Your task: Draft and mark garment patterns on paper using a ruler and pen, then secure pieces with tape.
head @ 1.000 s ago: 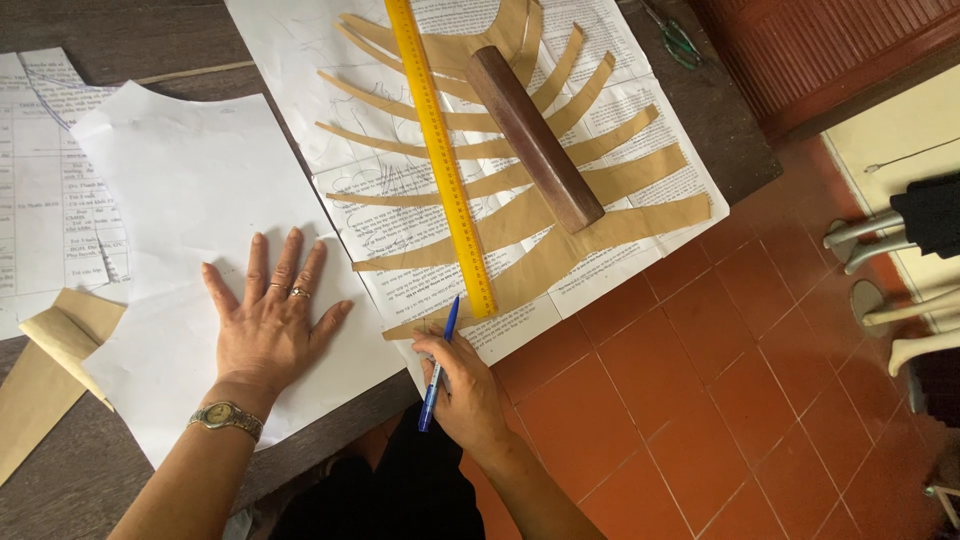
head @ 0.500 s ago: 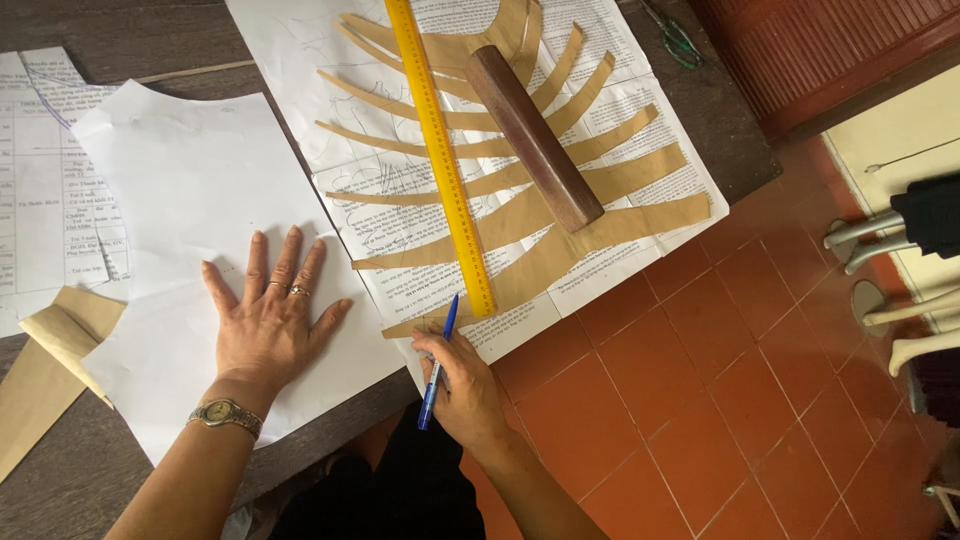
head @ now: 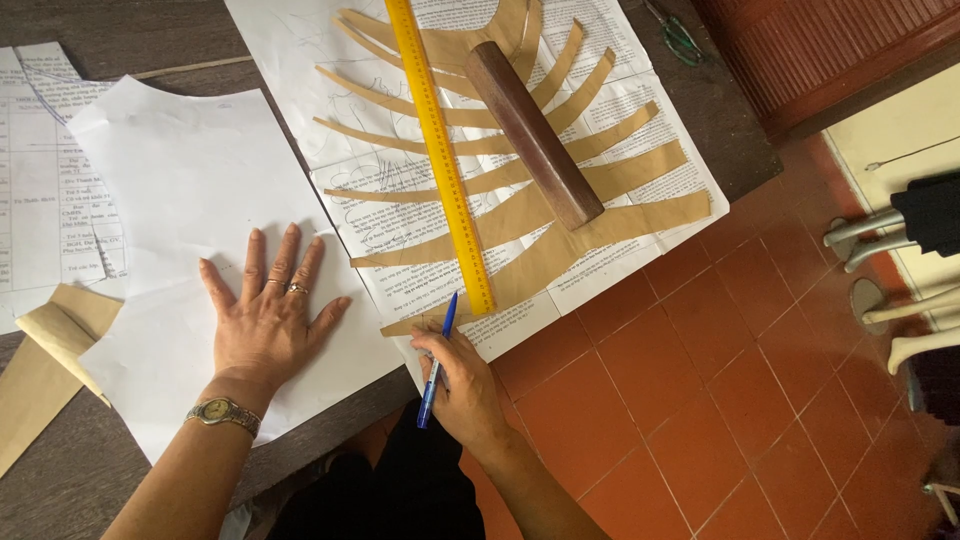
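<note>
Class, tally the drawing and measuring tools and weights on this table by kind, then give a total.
Blue pen, in the right hand: 1
Yellow ruler: 1
Brown wooden bar: 1
Scissors: 1
Total: 4

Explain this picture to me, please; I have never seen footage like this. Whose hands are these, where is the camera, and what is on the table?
The camera sits on a person's head and looks down at their own two bare hands. The left hand, with rings and a wristwatch, lies flat on a white paper sheet. The right hand holds a blue pen at the lower end of a yellow ruler. The ruler lies over tan paper strips fanned out on printed paper. A brown wooden bar rests on the strips. The dark table stands on red floor tiles.
</note>
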